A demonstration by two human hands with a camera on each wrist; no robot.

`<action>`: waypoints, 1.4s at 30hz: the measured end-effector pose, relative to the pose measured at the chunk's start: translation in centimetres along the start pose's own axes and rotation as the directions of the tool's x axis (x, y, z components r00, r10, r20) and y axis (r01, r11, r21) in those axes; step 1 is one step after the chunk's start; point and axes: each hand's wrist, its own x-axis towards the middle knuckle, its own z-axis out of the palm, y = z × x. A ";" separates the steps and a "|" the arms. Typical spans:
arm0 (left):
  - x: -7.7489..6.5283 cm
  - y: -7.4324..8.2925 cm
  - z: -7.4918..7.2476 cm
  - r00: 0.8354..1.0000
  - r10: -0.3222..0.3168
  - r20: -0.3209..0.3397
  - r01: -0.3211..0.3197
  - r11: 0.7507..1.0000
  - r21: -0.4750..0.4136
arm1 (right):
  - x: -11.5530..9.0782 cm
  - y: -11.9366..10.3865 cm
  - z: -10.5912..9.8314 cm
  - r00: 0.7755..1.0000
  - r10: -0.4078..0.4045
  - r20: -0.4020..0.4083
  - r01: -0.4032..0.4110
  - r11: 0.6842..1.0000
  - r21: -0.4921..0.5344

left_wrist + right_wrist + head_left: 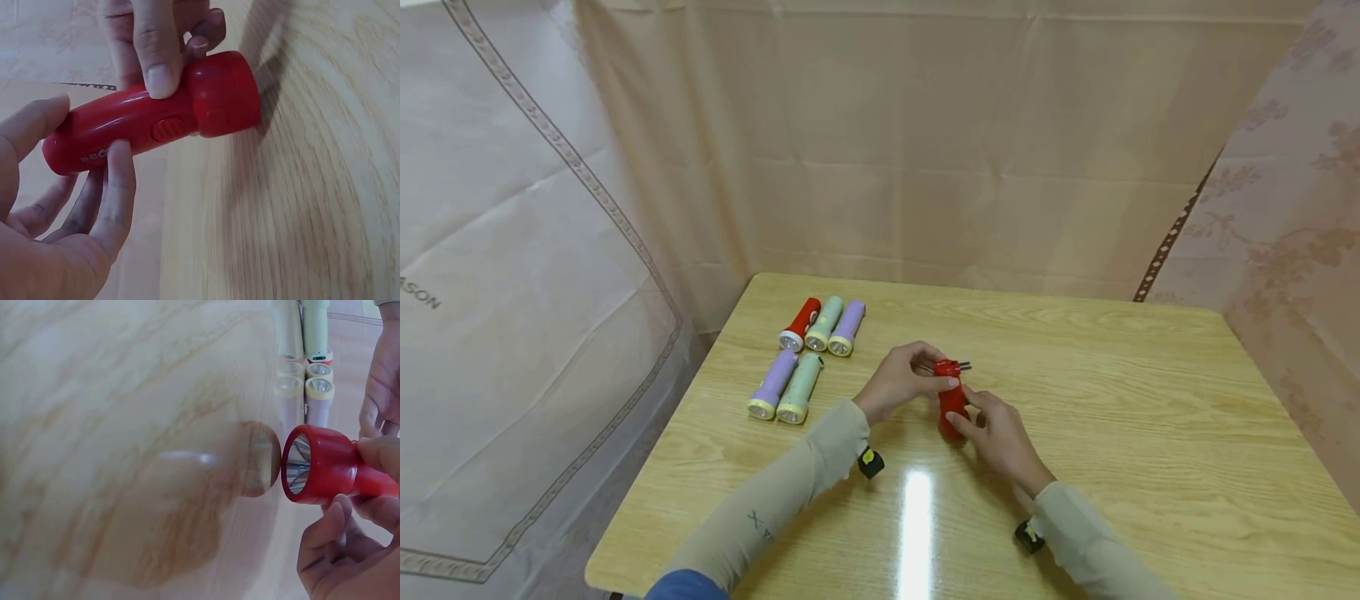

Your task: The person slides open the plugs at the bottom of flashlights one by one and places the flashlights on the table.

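Observation:
A red flashlight [951,402] stands nearly upright between both hands, its lens end down at the table and two metal plug prongs [964,366] jutting from its top end. My left hand [895,381] holds the upper end between thumb and fingers. Lower down, my right hand [1002,435] pinches the body close to the head. A ribbed switch [168,129] and pale printing show on the side in the left wrist view. From the right wrist, the silvery reflector [299,464] inside the red head is visible, very near the tabletop; whether it touches is unclear.
Left of the hands lie several flashlights in two rows: red [801,323], green [824,322] and purple [847,327] behind, purple [773,384] and green [801,387] in front. The wooden table [1112,400] has cloth hangings [925,150] behind and on both sides.

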 end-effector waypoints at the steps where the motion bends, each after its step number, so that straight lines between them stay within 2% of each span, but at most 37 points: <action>1: 0.0 0.0 0.0 1.000 0.009 -0.002 -0.009 1.000 0.025 | 0.0 0.0 -0.1 1.000 0.007 0.003 -0.007 1.000 0.004; 4: 0.0 -0.2 0.0 0.999 0.026 -0.018 -0.025 0.997 0.068 | 0.0 0.1 -0.2 0.998 0.052 0.019 -0.053 0.998 0.021; 8: -0.1 -0.3 0.1 0.999 0.018 -0.049 -0.015 0.998 0.065 | -0.1 0.4 -0.2 0.991 0.124 0.057 -0.126 0.991 0.041; 11: -0.2 -0.4 0.2 0.998 0.010 -0.067 -0.006 0.998 0.057 | -0.3 0.5 -0.2 0.987 0.147 0.072 -0.150 0.987 0.050; 19: -0.1 -0.6 0.5 0.997 0.017 -0.072 -0.015 1.000 0.026 | -0.5 0.7 -0.1 0.986 0.151 0.070 -0.155 0.986 0.064; 31: 0.4 -1.2 0.6 0.995 -0.043 -0.094 0.043 0.999 -0.004 | -0.6 0.8 0.5 0.983 0.175 0.056 -0.180 0.978 0.106; 42: 1.2 -1.2 1.8 0.992 -0.057 -0.111 0.048 0.995 -0.085 | -1.0 0.5 -0.7 0.981 0.186 0.049 -0.190 0.975 0.113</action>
